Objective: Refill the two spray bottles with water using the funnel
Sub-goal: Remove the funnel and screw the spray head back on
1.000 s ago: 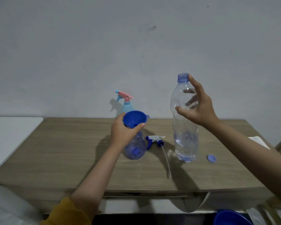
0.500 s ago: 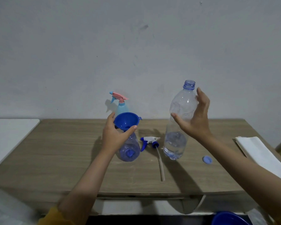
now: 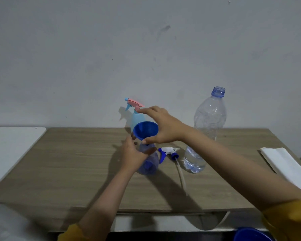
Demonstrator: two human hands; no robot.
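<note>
Funnel (image 3: 145, 130), blue, sits upright in the mouth of the clear spray bottle (image 3: 150, 162), near the middle of the tabletop (image 3: 73, 164), somewhat toward the back edge. Right hand (image 3: 163, 126) reaches across from the right, thumb under the funnel's cone and fingers spread over the rim's far side, loosely pinching the funnel; index finger points left, close to the second sprayer. Left hand (image 3: 133, 153) wraps the clear bottle's neck and shoulder just below the funnel, fingers curled around it; blurred, so exact contact is hard to read. Clear bottle stands upright, bluish tint, a blue part visible low inside it; fill level cannot be told. Second spray bottle (image 3: 137, 117), light blue with a pink and blue trigger head (image 3: 133, 103) still on, stands upright behind the funnel at the back edge, partly hidden by it. Loose trigger head (image 3: 168, 152), white and blue, lies on its side just right of the clear bottle, its dip tube (image 3: 181, 174) running toward the front edge. Water bottle (image 3: 205, 133), large, clear, uncapped, stands upright right of the loose head, apart from both hands, a little water at its bottom. White folded paper (image 3: 285, 167) lies at the right edge. Blue rounded object (image 3: 248, 234) shows below the front right corner, cut off. Yellow sleeves (image 3: 292, 221) on both arms.
</note>
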